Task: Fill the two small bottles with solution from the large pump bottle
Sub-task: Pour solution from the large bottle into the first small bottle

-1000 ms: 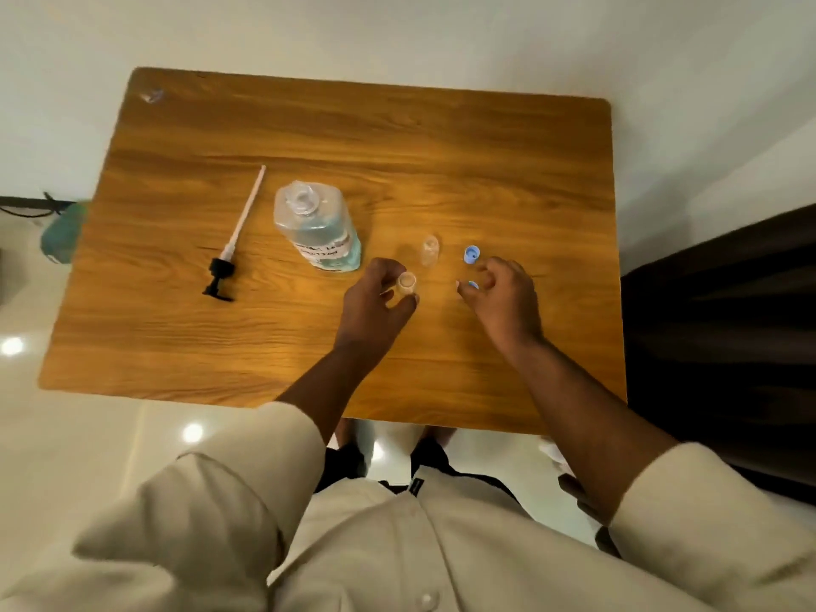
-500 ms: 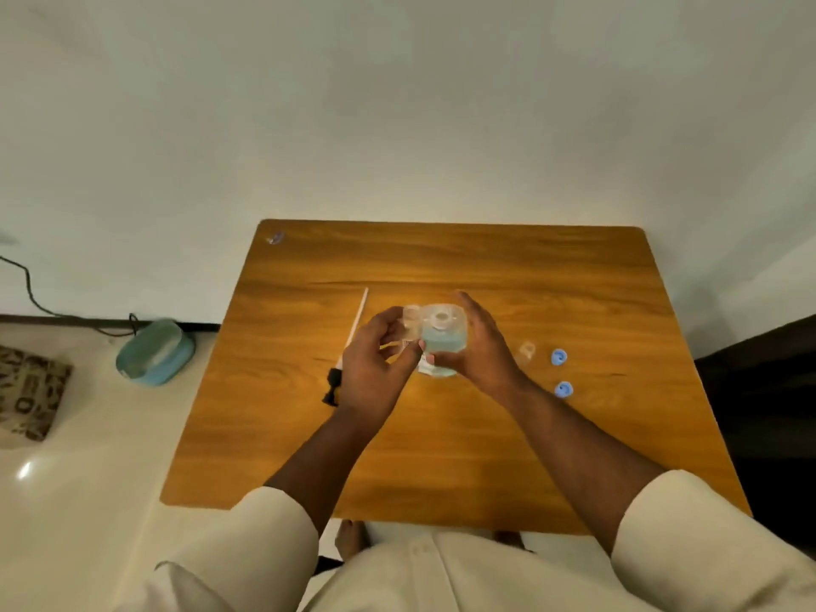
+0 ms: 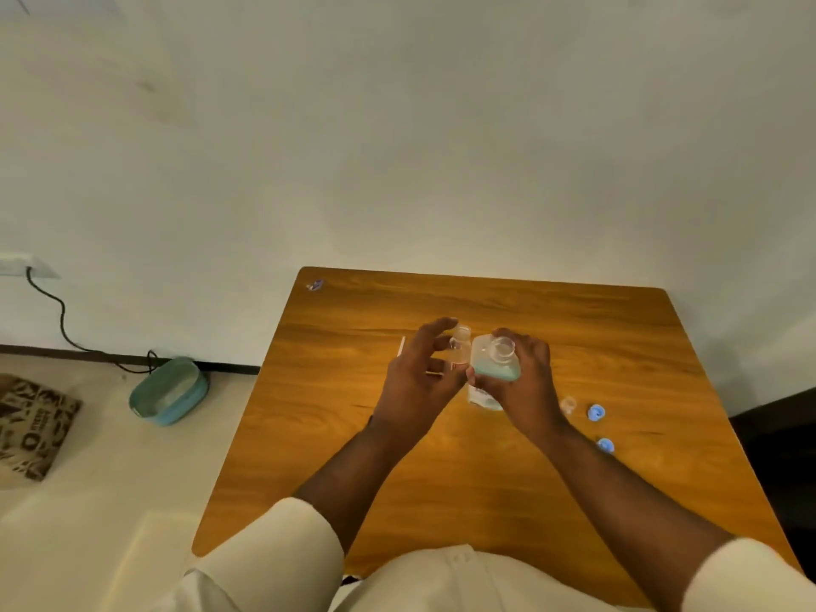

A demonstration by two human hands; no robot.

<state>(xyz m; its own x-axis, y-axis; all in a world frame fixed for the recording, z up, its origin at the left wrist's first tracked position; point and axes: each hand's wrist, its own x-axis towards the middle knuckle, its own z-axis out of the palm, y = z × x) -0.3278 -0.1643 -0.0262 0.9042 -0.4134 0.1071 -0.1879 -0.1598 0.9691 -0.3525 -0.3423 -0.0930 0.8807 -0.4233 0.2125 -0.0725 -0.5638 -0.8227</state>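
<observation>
Over on the floor at nine o'clock from the table sits a patterned brown cushion (image 3: 33,424), then a teal oval plastic box (image 3: 168,390) against the wall, with a black cable (image 3: 62,320) running up to a white wall socket (image 3: 22,265).

The square wooden table (image 3: 441,479) stands against the pale wall. Near its middle, a thin white pump tube (image 3: 401,346) peeks out at nine o'clock from the left hand (image 3: 419,382). That hand is raised above the tabletop, fingers curled, pinching a small clear plastic bottle (image 3: 459,346) between thumb and fingertips; its open mouth tips toward three o'clock.

Just beside it, the right hand (image 3: 525,382) grips the large clear pump bottle (image 3: 492,368), its pump off, pale blue-green solution pooled inside. It is tilted, its open neck close to the small bottle's mouth; whether liquid is passing I cannot tell.

At four o'clock from the right hand, on the table, stands a second small clear bottle (image 3: 568,404), faint and hard to make out. Right of that lie two small round blue caps (image 3: 596,412), one nearer the person than the other, apart from each other.
</observation>
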